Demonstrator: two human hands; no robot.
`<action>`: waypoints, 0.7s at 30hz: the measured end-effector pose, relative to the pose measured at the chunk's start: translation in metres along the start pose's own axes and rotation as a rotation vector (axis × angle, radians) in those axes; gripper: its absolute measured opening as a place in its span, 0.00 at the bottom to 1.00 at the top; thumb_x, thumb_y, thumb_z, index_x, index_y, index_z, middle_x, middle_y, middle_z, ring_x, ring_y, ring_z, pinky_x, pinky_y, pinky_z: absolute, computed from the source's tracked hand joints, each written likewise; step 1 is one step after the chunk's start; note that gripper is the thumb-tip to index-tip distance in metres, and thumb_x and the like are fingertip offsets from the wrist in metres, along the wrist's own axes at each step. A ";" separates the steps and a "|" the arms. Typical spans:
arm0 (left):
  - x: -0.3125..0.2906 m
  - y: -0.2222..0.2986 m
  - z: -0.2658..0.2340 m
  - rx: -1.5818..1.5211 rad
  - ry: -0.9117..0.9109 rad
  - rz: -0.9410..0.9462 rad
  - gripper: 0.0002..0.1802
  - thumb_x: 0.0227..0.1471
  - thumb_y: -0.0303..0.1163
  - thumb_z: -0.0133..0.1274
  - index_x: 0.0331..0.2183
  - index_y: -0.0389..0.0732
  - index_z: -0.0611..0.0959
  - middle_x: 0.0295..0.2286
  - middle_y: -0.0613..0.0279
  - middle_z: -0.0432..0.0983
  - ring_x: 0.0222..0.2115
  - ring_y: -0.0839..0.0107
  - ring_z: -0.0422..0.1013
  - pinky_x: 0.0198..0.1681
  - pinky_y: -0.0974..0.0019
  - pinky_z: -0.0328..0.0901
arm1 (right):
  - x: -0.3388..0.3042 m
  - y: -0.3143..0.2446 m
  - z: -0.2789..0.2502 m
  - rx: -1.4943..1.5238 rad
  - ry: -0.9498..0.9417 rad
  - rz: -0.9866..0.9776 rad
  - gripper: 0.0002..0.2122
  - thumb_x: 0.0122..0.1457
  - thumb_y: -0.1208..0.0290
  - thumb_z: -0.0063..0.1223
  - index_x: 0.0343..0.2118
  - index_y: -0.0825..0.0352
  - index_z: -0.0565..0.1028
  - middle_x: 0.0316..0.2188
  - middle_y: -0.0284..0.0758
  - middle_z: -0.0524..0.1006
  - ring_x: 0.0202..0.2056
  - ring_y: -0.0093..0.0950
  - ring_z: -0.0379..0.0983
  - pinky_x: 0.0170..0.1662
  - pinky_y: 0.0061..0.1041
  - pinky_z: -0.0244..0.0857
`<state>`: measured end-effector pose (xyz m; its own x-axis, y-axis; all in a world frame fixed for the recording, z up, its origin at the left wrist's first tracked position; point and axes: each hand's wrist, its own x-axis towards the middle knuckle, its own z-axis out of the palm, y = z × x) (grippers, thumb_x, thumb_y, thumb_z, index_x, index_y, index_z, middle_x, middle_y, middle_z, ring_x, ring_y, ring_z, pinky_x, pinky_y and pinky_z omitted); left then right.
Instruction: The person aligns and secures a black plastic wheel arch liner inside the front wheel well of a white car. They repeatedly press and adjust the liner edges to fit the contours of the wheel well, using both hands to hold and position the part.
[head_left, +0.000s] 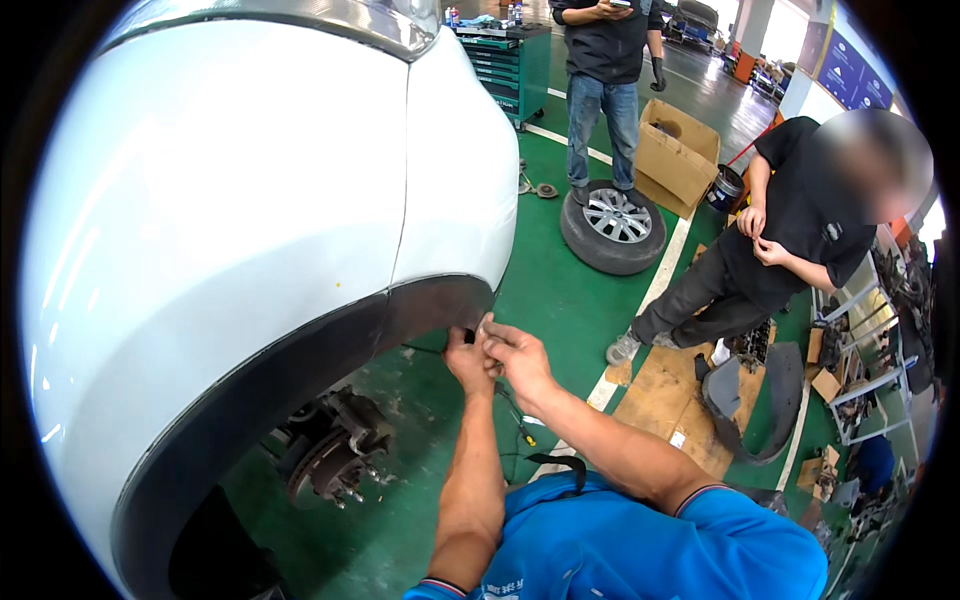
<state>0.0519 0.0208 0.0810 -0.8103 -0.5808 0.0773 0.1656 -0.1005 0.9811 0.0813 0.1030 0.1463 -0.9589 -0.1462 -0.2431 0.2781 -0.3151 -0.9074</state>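
Note:
Beside me is the white car body [250,150], its wheel arch edged by a dark trim [440,302]. At the front lower corner of this trim, my left hand [468,362] is closed, with its fingertips close to the trim's edge. My right hand [518,358] meets it from the right, thumb and fingers pinched together. Whatever is between the fingers of either hand is too small or hidden to name. Inside the open arch, with no wheel on it, sits a brake disc and hub [335,455] with bare studs. A thin dark cable [512,405] hangs below my hands.
A wheel [613,228] lies on the green floor, where one person [610,60] stands holding a phone. Another person [800,220] stands at the right near a loose wheel arch liner [760,410], cardboard [650,415] and a parts rack [870,340]. A green tool cabinet [510,75] stands beyond the car.

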 end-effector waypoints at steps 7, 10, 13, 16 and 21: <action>0.006 -0.020 0.001 0.044 0.046 0.055 0.14 0.48 0.34 0.69 0.28 0.34 0.82 0.22 0.67 0.78 0.21 0.78 0.68 0.25 0.68 0.65 | 0.000 -0.002 -0.004 0.171 -0.018 0.097 0.17 0.61 0.76 0.51 0.53 0.73 0.74 0.32 0.30 0.78 0.29 0.19 0.71 0.33 0.19 0.66; 0.007 -0.021 0.000 0.031 0.047 0.096 0.15 0.48 0.34 0.69 0.28 0.34 0.82 0.22 0.68 0.79 0.21 0.79 0.68 0.26 0.68 0.65 | 0.000 0.008 0.000 0.197 -0.040 0.133 0.16 0.61 0.76 0.51 0.51 0.74 0.76 0.32 0.29 0.77 0.29 0.19 0.70 0.32 0.20 0.66; 0.004 -0.019 0.003 0.002 0.041 0.123 0.14 0.48 0.34 0.69 0.29 0.34 0.82 0.23 0.68 0.79 0.21 0.79 0.68 0.26 0.69 0.65 | -0.003 0.007 0.003 0.152 -0.047 0.078 0.15 0.61 0.75 0.51 0.51 0.74 0.76 0.32 0.29 0.77 0.29 0.19 0.70 0.33 0.20 0.65; 0.002 -0.011 0.006 0.031 0.047 0.070 0.14 0.48 0.34 0.69 0.30 0.34 0.83 0.23 0.68 0.79 0.22 0.79 0.68 0.26 0.68 0.65 | -0.006 0.004 -0.005 0.092 -0.002 0.052 0.16 0.61 0.75 0.50 0.51 0.73 0.76 0.32 0.30 0.77 0.29 0.18 0.70 0.32 0.20 0.65; 0.003 -0.014 0.003 0.009 0.050 0.074 0.14 0.47 0.32 0.69 0.31 0.33 0.83 0.23 0.67 0.79 0.22 0.80 0.68 0.27 0.68 0.66 | -0.004 0.003 -0.009 0.015 0.007 -0.008 0.18 0.61 0.76 0.49 0.54 0.73 0.74 0.31 0.29 0.76 0.29 0.19 0.69 0.32 0.20 0.65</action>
<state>0.0452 0.0227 0.0686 -0.7672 -0.6257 0.1408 0.2186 -0.0488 0.9746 0.0857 0.1116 0.1419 -0.9615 -0.1369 -0.2383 0.2712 -0.3307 -0.9039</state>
